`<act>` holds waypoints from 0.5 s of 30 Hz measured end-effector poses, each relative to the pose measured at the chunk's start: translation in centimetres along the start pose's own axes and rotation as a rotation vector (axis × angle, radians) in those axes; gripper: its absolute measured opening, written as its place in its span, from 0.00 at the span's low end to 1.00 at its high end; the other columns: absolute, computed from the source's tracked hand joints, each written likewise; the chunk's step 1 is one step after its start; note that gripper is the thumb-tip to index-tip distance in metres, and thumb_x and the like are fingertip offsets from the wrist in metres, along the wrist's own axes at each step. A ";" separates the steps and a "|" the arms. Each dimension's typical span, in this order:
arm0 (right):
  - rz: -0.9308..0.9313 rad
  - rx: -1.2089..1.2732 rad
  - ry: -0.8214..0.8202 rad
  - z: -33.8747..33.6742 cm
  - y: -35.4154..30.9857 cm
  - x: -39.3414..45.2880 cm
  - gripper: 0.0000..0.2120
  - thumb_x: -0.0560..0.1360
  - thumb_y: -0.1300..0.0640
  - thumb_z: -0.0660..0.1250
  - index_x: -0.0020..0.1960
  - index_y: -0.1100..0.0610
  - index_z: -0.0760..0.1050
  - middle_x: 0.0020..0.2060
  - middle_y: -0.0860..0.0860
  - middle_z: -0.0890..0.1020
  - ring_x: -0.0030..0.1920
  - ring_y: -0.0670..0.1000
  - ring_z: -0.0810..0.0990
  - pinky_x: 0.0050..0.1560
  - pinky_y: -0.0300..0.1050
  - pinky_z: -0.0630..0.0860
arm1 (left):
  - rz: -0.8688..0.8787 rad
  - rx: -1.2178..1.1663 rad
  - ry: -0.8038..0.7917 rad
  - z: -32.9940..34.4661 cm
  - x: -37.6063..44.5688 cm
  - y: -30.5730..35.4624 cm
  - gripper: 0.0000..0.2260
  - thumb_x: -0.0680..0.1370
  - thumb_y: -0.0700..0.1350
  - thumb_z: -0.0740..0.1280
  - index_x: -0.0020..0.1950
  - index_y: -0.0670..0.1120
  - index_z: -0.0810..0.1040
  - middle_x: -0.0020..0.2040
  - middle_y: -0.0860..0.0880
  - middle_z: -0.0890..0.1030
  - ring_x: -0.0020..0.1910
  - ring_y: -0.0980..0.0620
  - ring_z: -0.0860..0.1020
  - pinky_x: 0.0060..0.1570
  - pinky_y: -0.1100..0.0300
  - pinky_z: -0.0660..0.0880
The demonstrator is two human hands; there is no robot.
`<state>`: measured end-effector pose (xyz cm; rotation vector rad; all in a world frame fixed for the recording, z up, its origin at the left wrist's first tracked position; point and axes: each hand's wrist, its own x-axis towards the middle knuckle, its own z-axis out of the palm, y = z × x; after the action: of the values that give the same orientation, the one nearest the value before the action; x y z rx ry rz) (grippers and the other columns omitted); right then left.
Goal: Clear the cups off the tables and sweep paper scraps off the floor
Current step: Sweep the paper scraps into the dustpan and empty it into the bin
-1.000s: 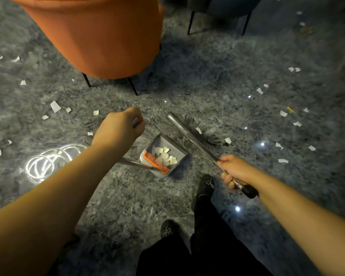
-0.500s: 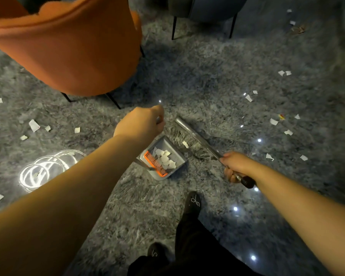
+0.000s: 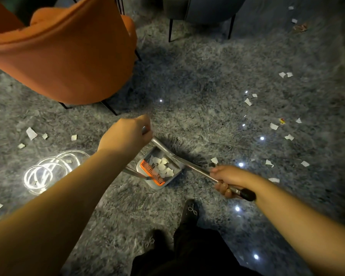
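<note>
Grey plastic dustpan (image 3: pixel 168 179) holding white paper scraps (image 3: pixel 163 167), left hand (image 3: pixel 126 136) gripping its handle, right hand (image 3: pixel 228 180) gripping metal broom handle (image 3: pixel 189 165) just beside dustpan, orange chair (image 3: pixel 68 56) beyond

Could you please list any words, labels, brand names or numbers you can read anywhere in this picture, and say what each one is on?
None can be read.
The dustpan, its orange comb and the broom handle show no lettering.
The paper scraps on the floor look blank at this size.
A small red-and-yellow scrap may be printed, but it is too small to read.
The silver pattern on the shoe is decoration, not text.
</note>
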<state>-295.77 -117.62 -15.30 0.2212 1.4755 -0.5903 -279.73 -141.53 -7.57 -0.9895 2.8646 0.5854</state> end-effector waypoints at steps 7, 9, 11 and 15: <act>-0.101 0.058 0.086 1.0 1.5 -1.1 0.10 0.82 0.58 0.57 0.63 0.54 0.69 0.31 0.55 0.70 0.19 0.44 0.66 0.19 0.34 0.66 | 0.049 -0.075 -0.009 -1.3 0.3 -0.7 0.05 0.78 0.47 0.69 0.46 0.47 0.77 0.33 0.47 0.77 0.33 0.45 0.76 0.31 0.53 0.74; -0.137 0.092 0.120 1.0 2.0 -1.7 0.08 0.82 0.59 0.57 0.60 0.55 0.70 0.32 0.55 0.71 0.18 0.44 0.66 0.19 0.34 0.66 | 0.106 -0.085 -0.061 -1.6 0.8 -0.3 0.04 0.77 0.47 0.69 0.46 0.48 0.77 0.34 0.47 0.77 0.33 0.46 0.76 0.30 0.54 0.73; -0.163 0.135 0.159 1.0 2.7 -2.3 0.04 0.82 0.58 0.58 0.54 0.54 0.71 0.31 0.55 0.71 0.18 0.44 0.66 0.19 0.34 0.66 | 0.170 -0.077 -0.121 -1.9 1.2 0.5 0.04 0.77 0.47 0.70 0.46 0.49 0.77 0.34 0.48 0.77 0.32 0.49 0.75 0.28 0.58 0.69; -0.203 0.258 0.238 0.6 4.8 -3.0 0.04 0.82 0.58 0.58 0.51 0.51 0.71 0.27 0.53 0.70 0.18 0.45 0.66 0.20 0.34 0.65 | 0.307 -0.056 -0.169 -2.4 2.2 2.8 0.04 0.77 0.48 0.69 0.46 0.49 0.77 0.38 0.44 0.80 0.37 0.44 0.78 0.35 0.49 0.77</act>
<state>-292.80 -113.12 -13.31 0.3546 1.6611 -0.9465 -282.99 -141.66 -4.80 -0.4776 2.8765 0.7337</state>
